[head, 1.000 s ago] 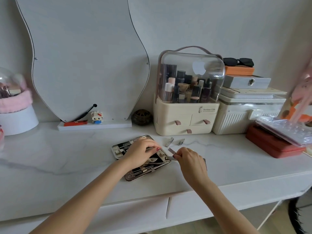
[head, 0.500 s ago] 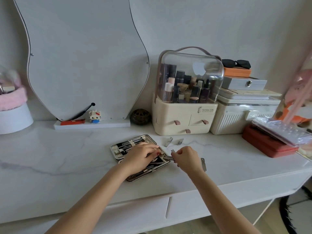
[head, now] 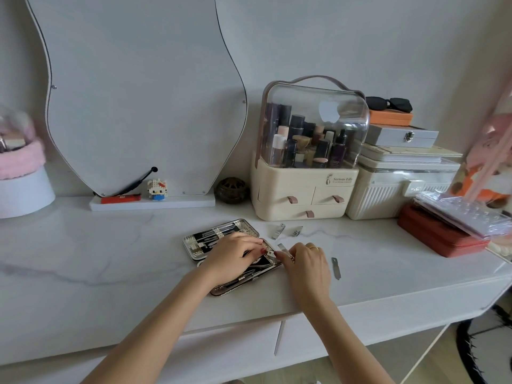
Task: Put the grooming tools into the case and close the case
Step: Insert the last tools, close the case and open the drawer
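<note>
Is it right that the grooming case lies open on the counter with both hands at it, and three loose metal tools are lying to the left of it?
Not quite. The case lies open with the left hand and right hand at it, but the loose tools, two clippers and a file, lie to its right, as the head view shows.

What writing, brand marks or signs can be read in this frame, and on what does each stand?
"Serious Life": on the cream cosmetics organizer, upper right of its base, beside a small emblem.
Smaller line under it: too small to read.
White apple-shaped mark, no letters: on the organizer's clear dome.
Mark on the white ribbed box's latch: blurred, unreadable.
Nothing else legible.
</note>
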